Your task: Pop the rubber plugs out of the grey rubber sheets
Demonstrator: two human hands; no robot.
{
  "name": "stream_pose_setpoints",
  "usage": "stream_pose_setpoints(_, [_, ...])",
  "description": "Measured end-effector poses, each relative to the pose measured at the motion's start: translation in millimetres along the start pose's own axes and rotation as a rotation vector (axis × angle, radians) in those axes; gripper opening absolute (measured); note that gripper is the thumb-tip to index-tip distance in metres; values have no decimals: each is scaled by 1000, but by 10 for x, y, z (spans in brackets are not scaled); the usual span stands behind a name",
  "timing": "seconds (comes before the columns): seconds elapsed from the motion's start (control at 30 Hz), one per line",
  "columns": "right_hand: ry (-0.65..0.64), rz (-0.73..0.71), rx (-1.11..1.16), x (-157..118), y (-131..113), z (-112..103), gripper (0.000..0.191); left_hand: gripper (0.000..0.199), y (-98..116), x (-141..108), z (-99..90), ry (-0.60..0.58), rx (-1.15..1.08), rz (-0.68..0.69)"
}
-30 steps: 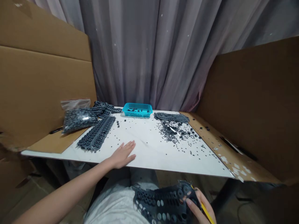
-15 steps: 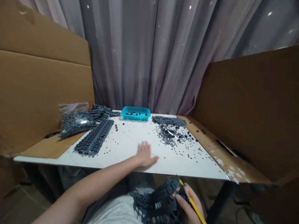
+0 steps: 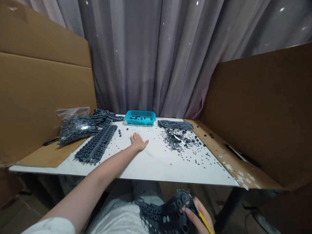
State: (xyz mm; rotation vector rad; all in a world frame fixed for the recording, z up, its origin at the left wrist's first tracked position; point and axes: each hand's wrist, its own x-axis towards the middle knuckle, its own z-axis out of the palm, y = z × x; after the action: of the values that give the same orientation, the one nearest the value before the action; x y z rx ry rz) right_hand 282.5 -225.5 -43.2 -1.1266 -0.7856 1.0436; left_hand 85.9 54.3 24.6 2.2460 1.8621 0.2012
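Note:
My left hand (image 3: 138,142) lies flat on the white tabletop (image 3: 146,165), fingers spread, with nothing in it. Over my lap, below the table's front edge, my right hand (image 3: 198,216) grips a dark rubber sheet (image 3: 168,211) full of round holes and ring shapes. A yellow stick-like tool (image 3: 206,223) is held in the same hand, its tip hidden behind the sheet. Beyond my left hand stands a turquoise basket (image 3: 140,121) with small black pieces inside. To its left lies another dark sheet of rings (image 3: 97,144).
A zip bag of dark pieces (image 3: 77,128) leans at the left, beside a heap of sheets (image 3: 104,117). Small black discs (image 3: 176,143) and a white-handled tool (image 3: 177,137) lie to the right, before a folded sheet (image 3: 175,124). Cardboard walls (image 3: 263,110) flank the table.
My left hand has slid forward and to the left across the tabletop, toward the basket. My right hand keeps the sheet and yellow tool over my lap, nearly unmoved.

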Motion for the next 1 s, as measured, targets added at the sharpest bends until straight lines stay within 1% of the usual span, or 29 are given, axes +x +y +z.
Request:
stream_pose_setpoints(0.03, [-4, 4, 2, 13, -18, 44, 39, 71, 65, 37, 27, -18, 6, 50])
stream_pose_setpoints(0.1, [21, 8, 33, 17, -79, 152, 41, 74, 289, 86, 78, -62, 7, 206])
stream_pose_setpoints(0.17, [48, 13, 71, -2, -147, 248, 43, 67, 532, 113, 110, -66, -4, 355])
stream_pose_setpoints(0.23, [49, 24, 93, -27, -182, 286, 43, 63, 667, 134, 119, -23, -11, 421])
stream_pose_setpoints(0.27, [44, 27, 94, -35, -180, 275, 42, 63, 667, 149, 119, 4, -10, 413])
stream_pose_setpoints(0.3, [38, 28, 89, -37, -164, 245, 40, 65, 618, 168, 116, 26, -4, 381])
stream_pose_setpoints(0.37, [13, 31, 51, -26, -97, 145, 39, 69, 390, 220, 102, 43, 17, 262])
stream_pose_setpoints(0.43, [-30, 45, -7, -1, -11, 36, 36, 68, 50, 275, 75, 15, 46, 135])
stream_pose_setpoints(0.5, [-45, 55, -35, 23, 61, -37, 34, 66, -311, 317, 28, -33, 76, 78])
stream_pose_setpoints(0.57, [-30, 58, -31, 30, 96, -50, 32, 67, -612, 334, -33, -30, 109, -6])
stream_pose_setpoints(0.63, [-22, 60, -14, 16, 81, -7, 32, 71, -802, 327, -94, 8, 145, -105])
stream_pose_setpoints(0.7, [-23, 65, 5, -5, 5, 79, 33, 75, -871, 301, -137, 60, 174, -132])
stream_pose_setpoints(0.73, [-23, 62, 11, -12, -60, 135, 34, 77, -869, 284, -145, 83, 184, -106])
stream_pose_setpoints(0.77, [-34, 58, 12, -11, -144, 197, 35, 77, -849, 266, -144, 96, 190, -50])
stream_pose_setpoints(0.83, [-121, 36, -11, 35, -367, 343, 41, 76, -795, 232, -115, 80, 187, 127])
stream_pose_setpoints(0.87, [-211, 16, -32, 88, -500, 428, 44, 74, -775, 219, -91, 51, 179, 229])
stream_pose_setpoints(0.93, [-448, -33, -118, 276, -778, 637, 45, 65, -781, 206, -38, -6, 153, 393])
stream_pose_setpoints(0.97, [-570, -54, -156, 415, -906, 763, 44, 61, -809, 208, -16, -15, 137, 434])
stream_pose_setpoints(1.0, [-681, -84, -203, 584, -1016, 906, 42, 59, -852, 215, -2, -4, 119, 443])
